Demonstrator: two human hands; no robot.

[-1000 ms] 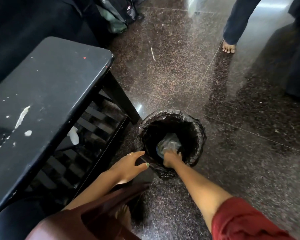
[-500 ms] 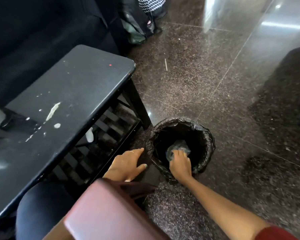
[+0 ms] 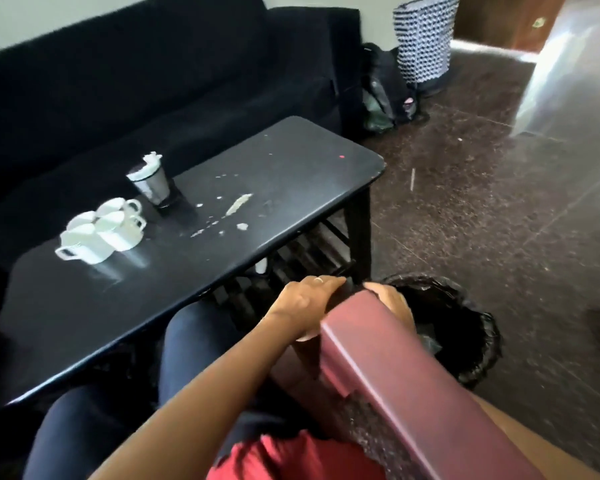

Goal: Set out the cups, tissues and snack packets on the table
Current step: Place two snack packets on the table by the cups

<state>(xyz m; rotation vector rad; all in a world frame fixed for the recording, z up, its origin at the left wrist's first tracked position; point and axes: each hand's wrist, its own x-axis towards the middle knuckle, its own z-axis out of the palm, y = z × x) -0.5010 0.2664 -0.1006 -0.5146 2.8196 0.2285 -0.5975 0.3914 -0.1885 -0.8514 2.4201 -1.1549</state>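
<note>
Several white cups (image 3: 97, 233) stand bunched together at the left of the black table (image 3: 291, 174). Behind them is a steel tumbler (image 3: 151, 183) with white tissue (image 3: 149, 161) sticking out of its top. My left hand (image 3: 302, 303) rests at the front end of the maroon armrest (image 3: 395, 375), fingers laid forward. My right hand (image 3: 392, 299) is just beyond that armrest, above the rim of the black-lined bin (image 3: 465, 327). The armrest hides most of it, and its fingers cannot be seen. No snack packets are visible on the table.
Pale crumbs and smears (image 3: 238, 204) dot the table's middle. A black sofa (image 3: 153, 81) runs behind the table. A backpack (image 3: 381, 95) and a patterned basket (image 3: 423, 39) stand on the polished floor at the back right. My knees sit under the table's near edge.
My right hand has come up out of the bin to its rim. The view has lifted from the floor to the table, and the cups and tumbler now show.
</note>
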